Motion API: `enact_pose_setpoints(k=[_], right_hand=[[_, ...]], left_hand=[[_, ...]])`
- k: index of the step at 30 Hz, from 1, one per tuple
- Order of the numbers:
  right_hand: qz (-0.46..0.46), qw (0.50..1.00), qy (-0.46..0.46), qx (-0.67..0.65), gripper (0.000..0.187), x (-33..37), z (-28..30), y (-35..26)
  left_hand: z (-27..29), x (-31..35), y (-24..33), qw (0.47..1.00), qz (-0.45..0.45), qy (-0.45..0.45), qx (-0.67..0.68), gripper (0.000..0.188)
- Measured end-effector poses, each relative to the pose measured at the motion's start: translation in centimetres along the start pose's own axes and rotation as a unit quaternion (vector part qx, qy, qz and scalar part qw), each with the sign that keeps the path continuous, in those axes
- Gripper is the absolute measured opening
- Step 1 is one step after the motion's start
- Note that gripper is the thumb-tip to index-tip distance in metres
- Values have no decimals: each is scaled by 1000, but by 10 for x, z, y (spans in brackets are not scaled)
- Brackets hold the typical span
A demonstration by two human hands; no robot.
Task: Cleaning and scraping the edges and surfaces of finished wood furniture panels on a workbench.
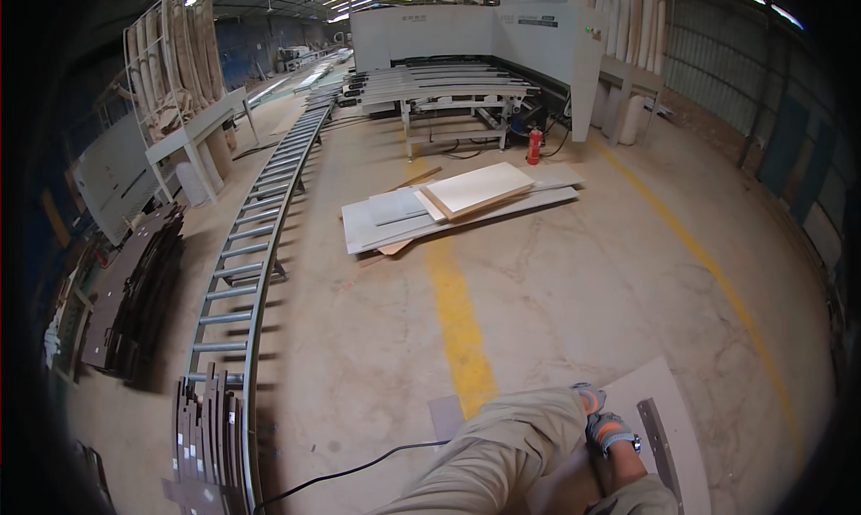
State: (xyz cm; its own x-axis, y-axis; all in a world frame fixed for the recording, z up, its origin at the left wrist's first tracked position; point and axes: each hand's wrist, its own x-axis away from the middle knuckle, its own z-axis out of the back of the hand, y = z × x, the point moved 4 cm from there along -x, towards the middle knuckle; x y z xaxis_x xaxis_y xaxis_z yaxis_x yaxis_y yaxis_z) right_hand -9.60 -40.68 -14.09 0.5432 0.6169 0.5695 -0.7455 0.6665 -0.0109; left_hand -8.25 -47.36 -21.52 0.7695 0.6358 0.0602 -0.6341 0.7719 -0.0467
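Both hands are close together at the lower right, in grey work gloves with orange patches. My left hand [589, 398] reaches out from a loose khaki sleeve, its fingers curled. Just below it, my right hand [612, 432] is also closed, with a dark watch [637, 443] at the wrist. Whatever they grip is hidden by the gloves. Right of the hands, a narrow dark brown strip [659, 457] lies on a large pale board [668, 394]. A black cable [359, 468] runs across the floor and goes out of sight behind the left sleeve.
A roller conveyor [239, 270] stretches away on the left, with dark brown strips [208, 439] at its near end. More brown panels [134, 286] are stacked beyond it. Ahead lie loose boards [466, 197], a red fire extinguisher [534, 146] and a large white machine [421, 35].
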Motion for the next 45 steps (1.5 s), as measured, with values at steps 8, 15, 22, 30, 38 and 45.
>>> enact_pose_setpoints(k=[8,15,22,30,38,45], right_hand=[[10,1000,-7,10,60,18,13,-21],[7,1000,8,-6,53,2,-20,0],[144,978,141,57,34,7,-19,-13],[-75,958,5,-278,50,55,0,16],[-137,914,-18,-382,42,75,-12,-11],[-139,914,-30,-381,43,41,-32,-16]], left_hand=[[34,-2,-40,960,-51,-121,249,43],[37,8,-42,939,-62,-151,302,43],[16,2,-77,925,-66,-176,331,43],[5,-27,-86,832,21,-282,477,43],[2,-12,-63,778,107,-338,518,50],[20,-13,-66,858,-10,-303,414,38]])
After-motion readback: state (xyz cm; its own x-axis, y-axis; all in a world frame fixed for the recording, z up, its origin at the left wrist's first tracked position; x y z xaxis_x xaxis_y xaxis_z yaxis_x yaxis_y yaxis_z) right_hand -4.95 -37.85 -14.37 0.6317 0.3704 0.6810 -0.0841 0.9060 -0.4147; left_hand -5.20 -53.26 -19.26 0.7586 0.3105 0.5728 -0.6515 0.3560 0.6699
